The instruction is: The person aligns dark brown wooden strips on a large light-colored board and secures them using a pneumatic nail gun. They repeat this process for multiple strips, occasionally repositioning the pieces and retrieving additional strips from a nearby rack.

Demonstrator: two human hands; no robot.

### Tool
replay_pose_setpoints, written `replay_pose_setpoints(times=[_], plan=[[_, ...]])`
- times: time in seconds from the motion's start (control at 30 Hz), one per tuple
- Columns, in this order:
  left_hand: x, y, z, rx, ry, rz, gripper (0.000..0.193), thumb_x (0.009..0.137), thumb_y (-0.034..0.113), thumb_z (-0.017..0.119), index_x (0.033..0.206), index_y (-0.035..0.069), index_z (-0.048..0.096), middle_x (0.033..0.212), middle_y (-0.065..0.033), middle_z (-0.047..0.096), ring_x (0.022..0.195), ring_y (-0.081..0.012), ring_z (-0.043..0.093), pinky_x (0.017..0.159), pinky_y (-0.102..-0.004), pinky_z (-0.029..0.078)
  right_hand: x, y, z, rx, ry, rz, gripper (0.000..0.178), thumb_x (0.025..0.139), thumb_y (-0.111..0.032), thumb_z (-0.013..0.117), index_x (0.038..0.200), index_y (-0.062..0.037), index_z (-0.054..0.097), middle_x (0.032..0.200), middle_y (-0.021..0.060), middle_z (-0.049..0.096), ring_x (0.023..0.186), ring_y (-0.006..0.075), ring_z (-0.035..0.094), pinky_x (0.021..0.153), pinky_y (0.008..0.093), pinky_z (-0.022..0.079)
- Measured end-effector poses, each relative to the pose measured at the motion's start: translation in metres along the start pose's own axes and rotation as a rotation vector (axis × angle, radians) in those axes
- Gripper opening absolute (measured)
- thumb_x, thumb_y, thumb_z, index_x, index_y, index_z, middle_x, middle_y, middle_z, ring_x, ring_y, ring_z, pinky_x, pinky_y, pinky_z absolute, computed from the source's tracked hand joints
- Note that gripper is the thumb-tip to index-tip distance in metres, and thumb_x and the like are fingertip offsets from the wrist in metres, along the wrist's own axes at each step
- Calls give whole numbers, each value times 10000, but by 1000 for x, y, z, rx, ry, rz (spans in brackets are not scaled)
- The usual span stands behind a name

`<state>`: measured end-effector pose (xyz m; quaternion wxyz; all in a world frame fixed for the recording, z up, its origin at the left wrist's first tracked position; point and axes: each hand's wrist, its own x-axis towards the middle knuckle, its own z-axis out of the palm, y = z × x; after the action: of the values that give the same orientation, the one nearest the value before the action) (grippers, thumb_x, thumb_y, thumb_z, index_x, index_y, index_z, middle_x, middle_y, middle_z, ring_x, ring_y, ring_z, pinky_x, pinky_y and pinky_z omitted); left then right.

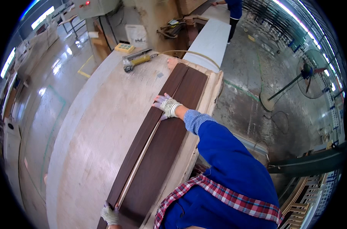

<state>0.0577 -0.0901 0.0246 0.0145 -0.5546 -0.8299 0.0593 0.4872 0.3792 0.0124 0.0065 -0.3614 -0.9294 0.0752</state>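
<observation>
Two long dark brown wood pieces lie side by side: a narrow board (139, 142) on the left and a wider panel (162, 160) on the right. A slim gap with a pale edge runs between them, widening toward me. My right hand (167, 105), in a striped knit glove with bare-looking grey fingertips, spans the narrow board near its far half, thumb at the gap and fingers over the left edge. At its near end my left hand (110, 214), gloved alike, grips the same board across its width. Part of the left hand is cut off by the lower rim.
Both pieces rest on a pale worktable (93, 133). A yellow power tool (137, 62) and a yellow box-shaped thing (124, 47) lie at its far end, near a hose (196, 52). Beyond are a white panel (211, 40) and another person (234, 11). A fan (309, 74) stands right.
</observation>
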Motion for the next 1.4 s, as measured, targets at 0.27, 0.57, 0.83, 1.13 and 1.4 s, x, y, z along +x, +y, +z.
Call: replay_pose_setpoints(times=[0.27,0.57,0.83,1.13,1.4], plan=[[-5,23,-1,-29,-106,-56,632,651,524,699,1077,83,547,906,-114,586,778,-314,582,669,-443,454,3,-11,-4,-52,-140,55,1048,569,-655,673,1382,-118,286,1444,189,200,1351,338,167,1074,514,153],[-1,29,11,29,49,203,575,632,498,709,983,67,561,956,-81,597,856,-255,569,784,-429,409,1,-10,7,-97,-220,103,1049,627,-720,580,1416,-132,216,1481,179,120,1375,320,108,1090,505,114],[-12,49,-2,165,119,46,537,670,490,678,997,70,607,1091,-125,557,950,-298,529,825,-447,385,-4,-12,3,-156,-98,43,1062,607,-741,559,1378,-65,283,1432,208,224,1336,359,190,1054,558,165],[125,331,-33,-259,329,244,433,709,311,671,1071,97,566,1055,-114,519,994,-309,487,850,-438,369,-9,9,17,164,-18,-51,1060,690,-775,406,1403,-19,196,1448,284,114,1359,419,48,1065,567,37],[273,558,-25,-378,335,176,510,724,424,655,1085,75,566,1053,-117,534,1015,-302,493,853,-449,371,3,170,-6,681,519,-19,373,755,-165,581,1089,-12,524,1182,178,505,1052,352,500,895,418,424]])
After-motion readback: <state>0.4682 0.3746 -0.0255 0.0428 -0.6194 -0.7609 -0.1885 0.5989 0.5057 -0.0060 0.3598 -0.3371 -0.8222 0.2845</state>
